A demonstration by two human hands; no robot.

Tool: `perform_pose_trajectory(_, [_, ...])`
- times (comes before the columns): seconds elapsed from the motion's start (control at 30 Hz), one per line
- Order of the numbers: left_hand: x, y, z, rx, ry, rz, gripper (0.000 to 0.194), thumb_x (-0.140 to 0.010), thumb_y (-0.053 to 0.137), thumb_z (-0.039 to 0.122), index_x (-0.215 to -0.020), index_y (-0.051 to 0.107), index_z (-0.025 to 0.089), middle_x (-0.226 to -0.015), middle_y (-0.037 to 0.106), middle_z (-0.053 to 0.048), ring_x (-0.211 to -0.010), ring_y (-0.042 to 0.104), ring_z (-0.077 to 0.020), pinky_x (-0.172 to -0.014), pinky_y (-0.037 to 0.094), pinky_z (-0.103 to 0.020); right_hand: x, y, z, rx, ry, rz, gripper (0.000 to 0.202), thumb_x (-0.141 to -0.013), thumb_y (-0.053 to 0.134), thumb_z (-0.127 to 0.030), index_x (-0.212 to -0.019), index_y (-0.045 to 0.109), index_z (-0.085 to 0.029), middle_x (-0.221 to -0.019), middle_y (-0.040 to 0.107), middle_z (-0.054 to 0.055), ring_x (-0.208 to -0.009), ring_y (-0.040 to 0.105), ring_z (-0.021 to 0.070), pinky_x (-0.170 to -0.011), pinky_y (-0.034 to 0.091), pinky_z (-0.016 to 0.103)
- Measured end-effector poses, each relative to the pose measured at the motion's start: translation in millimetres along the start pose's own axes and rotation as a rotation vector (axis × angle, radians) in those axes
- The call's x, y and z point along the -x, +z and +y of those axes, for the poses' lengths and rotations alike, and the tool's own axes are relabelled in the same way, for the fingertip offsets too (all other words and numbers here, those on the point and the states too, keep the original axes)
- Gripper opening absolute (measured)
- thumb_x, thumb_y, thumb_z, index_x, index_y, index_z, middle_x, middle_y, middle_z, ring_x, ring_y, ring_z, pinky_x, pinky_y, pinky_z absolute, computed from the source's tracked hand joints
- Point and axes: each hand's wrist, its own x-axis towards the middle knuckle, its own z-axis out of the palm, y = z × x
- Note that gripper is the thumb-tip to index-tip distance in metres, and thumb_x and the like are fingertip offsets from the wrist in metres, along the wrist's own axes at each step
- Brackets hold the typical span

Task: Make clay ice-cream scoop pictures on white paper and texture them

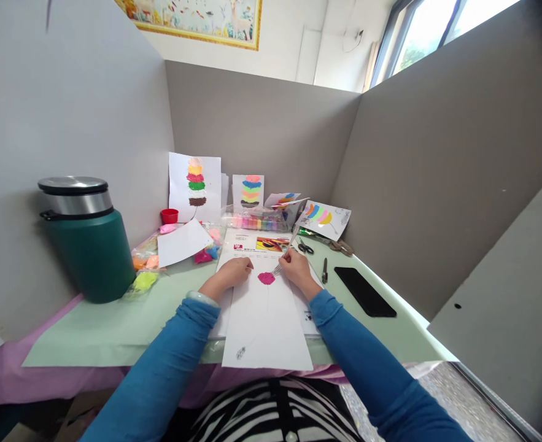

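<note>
A white sheet of paper (267, 331) lies in front of me with a magenta clay patch (266, 279) near its upper part, a thin pencil line below it and a small scribble at the bottom left. My right hand (297, 270) is closed around a fork (277, 268), its tines at the right edge of the patch. To the left of the patch, my left hand (234, 272) rests at the paper's edge with its fingers pressed together; whatever they hold, if anything, is too small to name.
A green flask (89, 252) stands at the left, beside clay packets (145, 281) and a red cup (169, 216). Painted cards (194, 187) lean at the back. Scissors (305, 247), a pen-like tool (325, 271) and a black phone (365, 292) lie at the right.
</note>
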Motion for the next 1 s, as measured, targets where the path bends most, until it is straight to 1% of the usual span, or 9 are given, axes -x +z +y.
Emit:
perform_pose_trajectory(0.1, [0, -0.5, 1, -0.002, -0.006, -0.001, 0.034, -0.088, 0.042, 0.019, -0.113, 0.065, 0.015, -0.117, 0.067, -0.011, -0.107, 0.061, -0.0246, -0.091, 0.046, -0.032, 0, -3, 3, -0.009, 0.014, 0.033, 0.008, -0.073, 0.05, -0.023, -0.066, 0.049, -0.021, -0.059, 0.052, -0.001, -0.057, 0.046, 0.0142, -0.056, 0.028, 0.026])
perform_pose_trajectory(0.2, [0, -0.6, 1, -0.012, -0.012, -0.001, 0.034, -0.087, 0.043, 0.019, -0.113, 0.065, 0.016, -0.117, 0.068, -0.01, -0.107, 0.062, -0.0244, -0.091, 0.047, -0.031, 1, -4, 1, -0.125, -0.007, 0.043, 0.011, -0.073, 0.051, -0.027, -0.065, 0.047, -0.021, -0.059, 0.053, -0.002, -0.056, 0.047, 0.014, -0.056, 0.03, 0.026])
perform_pose_trajectory(0.3, [-1, 0.0, 1, -0.016, -0.008, 0.004, 0.033, -0.087, 0.043, 0.018, -0.113, 0.065, 0.016, -0.116, 0.068, -0.011, -0.107, 0.062, -0.0241, -0.091, 0.047, -0.031, 6, -2, -4, -0.263, -0.07, -0.018, 0.013, -0.073, 0.052, -0.032, -0.066, 0.047, -0.021, -0.059, 0.053, -0.003, -0.056, 0.048, 0.0139, -0.056, 0.033, 0.025])
perform_pose_trajectory(0.4, [-2, 1.3, -1, -0.012, -0.006, 0.006, 0.033, -0.087, 0.044, 0.019, -0.113, 0.065, 0.016, -0.116, 0.068, -0.01, -0.107, 0.062, -0.0235, -0.091, 0.047, -0.031, 10, 0, -10, -0.314, -0.119, -0.099, 0.013, -0.072, 0.053, -0.032, -0.067, 0.047, -0.021, -0.06, 0.053, -0.003, -0.057, 0.048, 0.0137, -0.057, 0.034, 0.025])
perform_pose_trajectory(0.47, [-3, 1.9, -2, -0.013, -0.006, 0.006, 0.034, -0.087, 0.044, 0.019, -0.113, 0.065, 0.016, -0.116, 0.068, -0.01, -0.106, 0.062, -0.0231, -0.091, 0.047, -0.031, 11, 0, -11, -0.303, -0.121, -0.126, 0.013, -0.071, 0.053, -0.03, -0.066, 0.046, -0.021, -0.06, 0.053, -0.003, -0.057, 0.048, 0.0133, -0.057, 0.034, 0.025])
perform_pose_trajectory(0.53, [-3, 2.3, -2, -0.019, -0.003, 0.005, 0.034, -0.087, 0.043, 0.019, -0.113, 0.065, 0.016, -0.116, 0.068, -0.01, -0.106, 0.062, -0.0231, -0.091, 0.047, -0.031, 10, 0, -10, -0.267, -0.099, -0.121, 0.012, -0.07, 0.053, -0.029, -0.064, 0.045, -0.021, -0.06, 0.052, -0.004, -0.056, 0.047, 0.0131, -0.057, 0.033, 0.025])
perform_pose_trajectory(0.83, [-2, 0.9, -1, -0.017, -0.006, 0.005, 0.034, -0.086, 0.043, 0.018, -0.111, 0.066, 0.016, -0.115, 0.068, -0.01, -0.105, 0.062, -0.0238, -0.09, 0.047, -0.031, 4, -4, 0, -0.138, -0.052, -0.039, 0.01, -0.069, 0.051, -0.026, -0.062, 0.046, -0.021, -0.056, 0.05, -0.004, -0.055, 0.045, 0.0129, -0.055, 0.03, 0.025])
perform_pose_trajectory(1.0, [-3, 1.5, -1, -0.018, -0.005, 0.004, 0.034, -0.086, 0.043, 0.018, -0.111, 0.066, 0.016, -0.116, 0.068, -0.01, -0.106, 0.062, -0.0236, -0.091, 0.047, -0.03, 0, -8, 6, -0.108, -0.017, 0.033, 0.01, -0.069, 0.05, -0.026, -0.062, 0.045, -0.021, -0.055, 0.05, -0.003, -0.055, 0.044, 0.0135, -0.055, 0.029, 0.026])
